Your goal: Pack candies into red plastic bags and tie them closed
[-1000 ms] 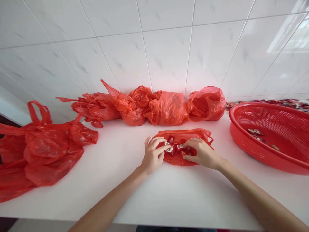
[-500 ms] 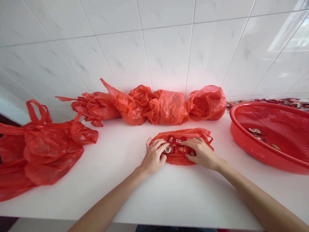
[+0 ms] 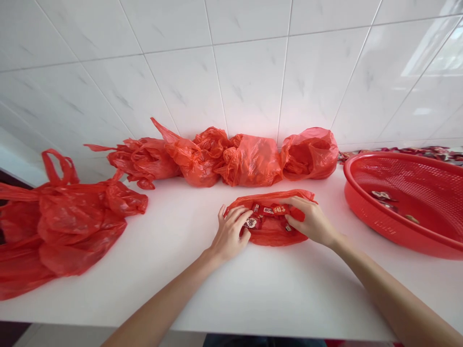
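Note:
A red plastic bag [image 3: 275, 238] lies with its mouth spread wide on the white table. Several small red packets with pale printing lie inside, one of them a dark red packet [image 3: 252, 222] near my left fingertips. My left hand [image 3: 231, 230] is curled over the bag's left side, thumb at the near rim. At the right side, my right hand [image 3: 314, 222] reaches in over the packets, its thumb and fingers apart. A bright red packet [image 3: 279, 209] lies just left of those fingers. Part of the bag's right side is hidden behind this hand.
Several red plastic bags [image 3: 258, 161] line the tiled wall. A larger heap of red bags [image 3: 79, 217] sits at the left. On the right stands a red perforated basket [image 3: 398, 226] with a few small pieces inside; small packets [image 3: 427, 153] lie behind it.
My right hand has shifted a little right and away from me, its fingers wider apart. One red packet has moved up beside the back row, baring the bag's bottom. My left hand stays put.

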`<state>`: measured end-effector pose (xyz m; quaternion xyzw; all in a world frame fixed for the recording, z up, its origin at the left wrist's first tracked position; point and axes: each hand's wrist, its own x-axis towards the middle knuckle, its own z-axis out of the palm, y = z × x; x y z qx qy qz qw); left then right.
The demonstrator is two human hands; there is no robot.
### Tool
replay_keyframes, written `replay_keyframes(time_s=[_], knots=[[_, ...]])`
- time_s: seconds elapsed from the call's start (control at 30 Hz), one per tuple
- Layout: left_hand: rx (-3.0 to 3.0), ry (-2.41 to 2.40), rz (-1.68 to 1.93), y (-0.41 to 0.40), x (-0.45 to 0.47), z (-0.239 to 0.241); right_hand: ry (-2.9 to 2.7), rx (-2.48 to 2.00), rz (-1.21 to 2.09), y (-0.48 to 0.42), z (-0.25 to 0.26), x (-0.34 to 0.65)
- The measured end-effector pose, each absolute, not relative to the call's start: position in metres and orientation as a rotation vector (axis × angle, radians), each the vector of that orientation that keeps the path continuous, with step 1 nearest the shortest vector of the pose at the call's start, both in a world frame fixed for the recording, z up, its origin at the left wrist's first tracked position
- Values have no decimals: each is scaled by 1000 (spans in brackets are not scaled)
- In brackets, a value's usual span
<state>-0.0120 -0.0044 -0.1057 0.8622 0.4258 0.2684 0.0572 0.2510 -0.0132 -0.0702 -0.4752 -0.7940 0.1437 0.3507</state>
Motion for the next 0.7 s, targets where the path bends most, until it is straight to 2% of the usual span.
replay_keyframes(time_s=[0.37, 0.53, 0.7], knots=[[2630, 1300, 879, -6, -10, -107, -2397, -1551, 589, -19, -53, 261], [2628, 1269, 913, -5, -11, -108, -2485, -1627, 508, -21, -54, 255], [2626, 1267, 925, -5, -11, -108, -2421, -1458, 438, -17, -60, 254]])
